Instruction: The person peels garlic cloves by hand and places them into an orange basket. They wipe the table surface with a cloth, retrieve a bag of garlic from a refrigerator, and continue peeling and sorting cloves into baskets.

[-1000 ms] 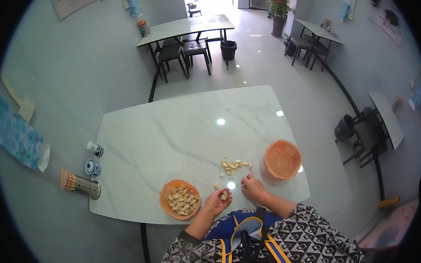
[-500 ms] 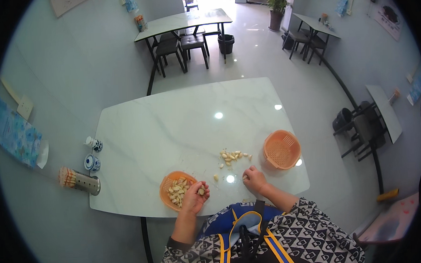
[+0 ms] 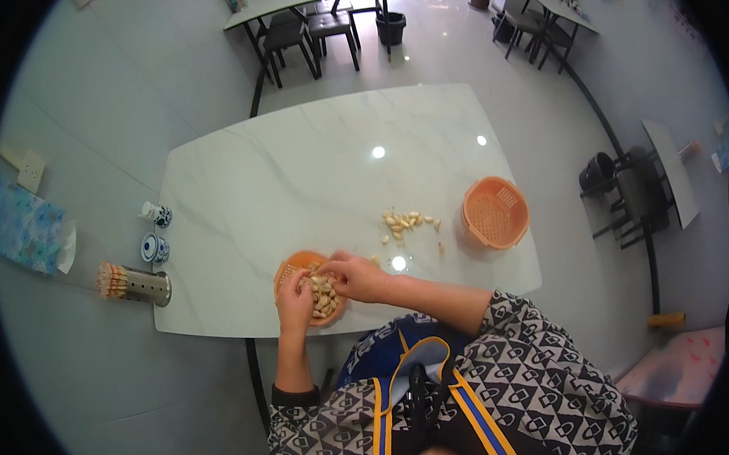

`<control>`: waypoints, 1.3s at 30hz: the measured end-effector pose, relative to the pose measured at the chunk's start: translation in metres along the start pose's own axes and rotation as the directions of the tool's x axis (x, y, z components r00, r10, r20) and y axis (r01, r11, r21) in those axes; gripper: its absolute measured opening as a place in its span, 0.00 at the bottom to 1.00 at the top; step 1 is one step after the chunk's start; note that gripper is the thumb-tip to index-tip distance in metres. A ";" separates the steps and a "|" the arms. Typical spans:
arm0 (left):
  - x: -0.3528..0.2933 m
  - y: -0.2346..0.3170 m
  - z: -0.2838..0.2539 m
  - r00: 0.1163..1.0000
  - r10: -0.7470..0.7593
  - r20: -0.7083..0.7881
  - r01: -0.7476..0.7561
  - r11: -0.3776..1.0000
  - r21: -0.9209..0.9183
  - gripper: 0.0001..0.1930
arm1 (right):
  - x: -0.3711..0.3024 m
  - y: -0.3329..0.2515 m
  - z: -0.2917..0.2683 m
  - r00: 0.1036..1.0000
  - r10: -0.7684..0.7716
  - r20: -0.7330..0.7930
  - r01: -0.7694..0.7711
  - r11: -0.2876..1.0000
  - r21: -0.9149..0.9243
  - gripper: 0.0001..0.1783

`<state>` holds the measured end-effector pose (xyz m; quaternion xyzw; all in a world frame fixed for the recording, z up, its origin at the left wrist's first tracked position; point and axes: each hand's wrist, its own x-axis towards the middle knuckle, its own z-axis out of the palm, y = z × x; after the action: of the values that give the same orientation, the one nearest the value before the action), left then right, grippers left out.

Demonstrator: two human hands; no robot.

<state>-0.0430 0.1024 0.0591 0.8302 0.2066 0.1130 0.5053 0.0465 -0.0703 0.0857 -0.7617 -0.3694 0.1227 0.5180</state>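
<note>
Both my hands meet over an orange plastic basket of garlic cloves near the table's front edge. My left hand is over its left side, fingers curled around what looks like a garlic clove, mostly hidden. From the right reaches my right hand, thumb and fingers pinched together close to the left fingertips. Whatever is in that pinch is too small to make out. Farther right lies a loose heap of pale, peeled garlic cloves. A single clove sits apart from them, nearer me.
A second orange basket stands near the right edge of the marbled table. Along the left edge are two blue-and-white jars and a metal holder of chopsticks. Stools and another table lie beyond.
My right hand has moved left from the bare tabletop to the basket, leaving a clove behind. My left hand has shifted and turned over the basket. The view has tilted down.
</note>
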 end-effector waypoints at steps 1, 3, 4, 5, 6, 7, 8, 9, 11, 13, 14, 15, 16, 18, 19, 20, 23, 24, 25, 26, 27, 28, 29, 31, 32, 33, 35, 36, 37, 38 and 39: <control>0.000 0.001 0.000 0.998 0.065 -0.008 -0.064 0.994 0.083 0.12 | -0.001 0.001 0.000 0.998 -0.062 -0.008 0.062 0.997 -0.039 0.13; 0.001 0.005 -0.001 0.979 0.199 -0.050 -0.183 0.956 0.228 0.12 | -0.010 0.015 -0.015 0.996 0.077 -0.038 -0.078 0.997 -0.011 0.15; 0.001 0.008 -0.001 0.964 0.252 -0.088 -0.224 0.943 0.244 0.12 | -0.017 0.026 -0.028 0.989 0.118 -0.085 -0.115 0.993 0.041 0.14; 0.003 0.013 0.000 0.952 0.281 -0.121 -0.244 0.936 0.255 0.12 | -0.023 0.040 -0.043 0.959 0.256 -0.119 -0.251 0.966 0.057 0.12; 0.005 0.018 0.002 0.945 0.289 -0.152 -0.243 0.933 0.265 0.13 | -0.031 0.055 -0.060 0.926 0.317 -0.207 -0.337 0.939 -0.070 0.11; 0.007 0.024 0.005 0.946 0.294 -0.138 -0.256 0.936 0.244 0.13 | -0.036 0.070 -0.073 0.893 0.302 -0.333 -0.379 0.904 -0.196 0.11; 0.010 0.031 0.009 0.952 0.282 -0.117 -0.252 0.942 0.222 0.13 | -0.043 0.084 -0.086 0.850 0.353 -0.391 -0.478 0.830 -0.289 0.11; 0.014 0.038 0.016 0.958 0.270 -0.096 -0.248 0.948 0.200 0.13 | -0.047 0.098 -0.096 0.844 0.360 -0.397 -0.501 0.792 -0.349 0.11; 0.021 0.049 0.039 0.970 0.239 0.051 -0.242 0.967 0.077 0.12 | -0.048 0.120 -0.103 0.859 0.275 -0.433 -0.473 0.751 -0.461 0.11; 0.032 0.057 0.067 0.945 0.281 0.167 -0.292 0.955 0.049 0.11 | -0.047 0.134 -0.103 0.890 0.119 -0.440 -0.377 0.735 -0.563 0.12; 0.040 0.058 0.083 0.920 0.330 0.212 -0.353 0.932 0.079 0.11 | -0.045 0.140 -0.102 0.901 0.072 -0.428 -0.346 0.712 -0.611 0.12; 0.047 0.057 0.096 0.903 0.344 0.257 -0.387 0.911 0.143 0.11 | -0.043 0.144 -0.101 0.914 0.039 -0.403 -0.318 0.686 -0.655 0.12; 0.055 0.055 0.109 0.878 0.379 0.293 -0.442 0.876 0.192 0.11 | -0.041 0.148 -0.101 0.927 -0.031 -0.374 -0.263 0.655 -0.708 0.12; 0.066 0.048 0.135 0.863 0.379 0.336 -0.475 0.835 0.278 0.11 | -0.038 0.154 -0.102 0.942 0.115 -0.316 -0.306 0.681 -0.665 0.10; 0.071 0.045 0.146 0.852 0.375 0.365 -0.492 0.814 0.311 0.11 | -0.037 0.156 -0.103 0.944 0.169 -0.282 -0.318 0.690 -0.650 0.09; 0.076 0.041 0.157 0.843 0.393 0.367 -0.513 0.792 0.331 0.10 | -0.036 0.157 -0.103 0.946 0.160 -0.281 -0.310 0.693 -0.651 0.07; 0.089 0.031 0.183 0.800 0.414 0.434 -0.584 0.702 0.408 0.06 | -0.034 0.158 -0.104 0.943 0.182 -0.280 -0.325 0.698 -0.639 0.05; 0.093 0.029 0.189 0.772 0.432 0.467 -0.627 0.639 0.445 0.05 | -0.034 0.156 -0.104 0.935 0.211 -0.285 -0.348 0.698 -0.626 0.04; 0.099 0.028 0.194 0.735 0.492 0.467 -0.677 0.560 0.477 0.04 | -0.033 0.153 -0.103 0.933 0.217 -0.288 -0.354 0.706 -0.614 0.04; 0.102 0.028 0.198 0.728 0.476 0.493 -0.685 0.532 0.498 0.04 | -0.033 0.150 -0.102 0.920 0.245 -0.307 -0.387 0.700 -0.600 0.04; 0.104 0.027 0.201 0.715 0.480 0.509 -0.700 0.500 0.511 0.04 | -0.033 0.146 -0.102 0.910 0.260 -0.323 -0.408 0.702 -0.583 0.03; 0.106 0.028 0.203 0.708 0.491 0.508 -0.705 0.449 0.549 0.04 | -0.033 0.143 -0.101 0.895 0.295 -0.335 -0.442 0.686 -0.578 0.04; 0.106 0.028 0.204 0.715 0.433 0.549 -0.698 0.407 0.589 0.04 | -0.032 0.140 -0.101 0.875 0.370 -0.312 -0.483 0.668 -0.566 0.05; 0.104 0.030 0.206 0.710 0.428 0.559 -0.700 0.346 0.625 0.03 | -0.031 0.137 -0.100 0.846 0.439 -0.302 -0.528 0.615 -0.585 0.07; 0.103 0.031 0.206 0.716 0.355 0.601 -0.697 0.319 0.642 0.04 | -0.030 0.136 -0.099 0.808 0.522 -0.274 -0.568 0.565 -0.598 0.08; 0.102 0.032 0.205 0.731 0.388 0.561 -0.681 0.372 0.631 0.04 | -0.031 0.137 -0.099 0.815 0.509 -0.276 -0.559 0.571 -0.601 0.08; 0.099 0.036 0.202 0.765 0.360 0.535 -0.643 0.477 0.599 0.04 | -0.032 0.140 -0.098 0.795 0.541 -0.273 -0.575 0.530 -0.623 0.09; 0.098 0.038 0.198 0.800 0.373 0.469 -0.596 0.577 0.558 0.05 | -0.033 0.142 -0.098 0.797 0.536 -0.278 -0.576 0.536 -0.618 0.10; 0.097 0.040 0.194 0.838 0.365 0.405 -0.538 0.673 0.507 0.06 | -0.034 0.144 -0.099 0.794 0.537 -0.284 -0.581 0.533 -0.616 0.10; 0.096 0.043 0.188 0.879 0.349 0.325 -0.468 0.765 0.442 0.07 | -0.037 0.145 -0.101 0.804 0.523 -0.283 -0.574 0.556 -0.602 0.11; 0.095 0.045 0.181 0.920 0.250 0.301 -0.347 0.879 0.329 0.08 | -0.038 0.144 -0.103 0.796 0.528 -0.296 -0.591 0.570 -0.571 0.10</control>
<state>0.1239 -0.0160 0.0131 0.9407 0.0278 0.0432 0.3352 0.1414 -0.1965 -0.0038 -0.9721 -0.1038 0.1119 0.1783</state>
